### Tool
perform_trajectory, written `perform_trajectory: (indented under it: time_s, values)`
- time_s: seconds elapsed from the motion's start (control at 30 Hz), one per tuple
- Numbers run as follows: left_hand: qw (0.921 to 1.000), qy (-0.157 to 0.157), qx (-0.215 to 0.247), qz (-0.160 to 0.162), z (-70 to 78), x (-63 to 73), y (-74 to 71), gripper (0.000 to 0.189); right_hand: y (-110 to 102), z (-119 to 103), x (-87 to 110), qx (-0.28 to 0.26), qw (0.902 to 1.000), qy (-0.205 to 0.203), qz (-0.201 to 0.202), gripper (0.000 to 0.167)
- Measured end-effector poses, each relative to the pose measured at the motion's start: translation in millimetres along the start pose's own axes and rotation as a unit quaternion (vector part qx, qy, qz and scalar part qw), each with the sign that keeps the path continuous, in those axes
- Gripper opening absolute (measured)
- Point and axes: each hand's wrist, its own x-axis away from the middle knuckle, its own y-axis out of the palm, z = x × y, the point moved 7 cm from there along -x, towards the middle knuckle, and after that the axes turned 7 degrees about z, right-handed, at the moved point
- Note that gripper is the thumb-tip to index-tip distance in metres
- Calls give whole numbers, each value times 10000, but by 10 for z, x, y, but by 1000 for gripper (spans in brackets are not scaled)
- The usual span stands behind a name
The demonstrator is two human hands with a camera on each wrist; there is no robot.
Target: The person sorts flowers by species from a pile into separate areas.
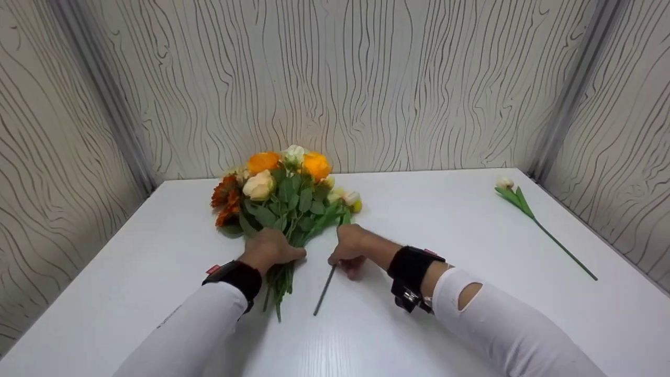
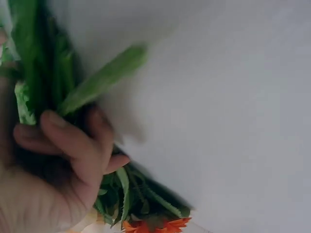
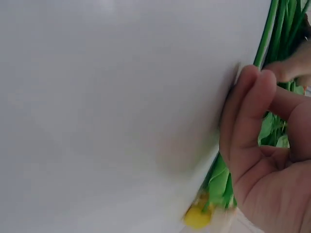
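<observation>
A bunch of mixed flowers (image 1: 290,201) lies on the white table, with orange, cream, white and rust-red blooms among green leaves. My left hand (image 1: 268,248) grips its green stems (image 1: 282,285) below the leaves; in the left wrist view the fingers (image 2: 80,141) curl round them. Just right of the bunch, my right hand (image 1: 349,248) pinches a separate single stem (image 1: 324,291). This stem runs up toward pale and yellow blooms (image 1: 348,199) at the bunch's right side; which bloom it bears is hard to tell. In the right wrist view a yellow flower (image 3: 198,217) shows beyond the fingers.
A white tulip (image 1: 505,183) with a long green stem (image 1: 562,246) lies by itself on the right of the table (image 1: 429,209). Wood-grain patterned panels (image 1: 366,89) close off the back and both sides, with grey posts at the corners.
</observation>
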Motion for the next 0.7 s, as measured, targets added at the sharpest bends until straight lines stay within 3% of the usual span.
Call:
perform_trajectory:
  time_s: [0.1,0.23,0.43,0.57,0.7]
  values:
    - [9997,13,85,220,-122,-30,22,48,-67,158,32,-131,9992,347,-112,20]
    - [9996,37,14,276,-276,-35,-8,44,-205,420,75,-222,9978,614,-111,13]
    - [9993,130,-120,342,-455,-36,-61,42,-529,912,132,72,9964,819,190,16]
    - [9990,154,-101,402,-621,-9,-104,41,-751,1238,181,382,9956,741,425,16]
    - [9990,100,-90,421,-900,40,-173,41,-970,1505,211,1015,9912,454,719,11]
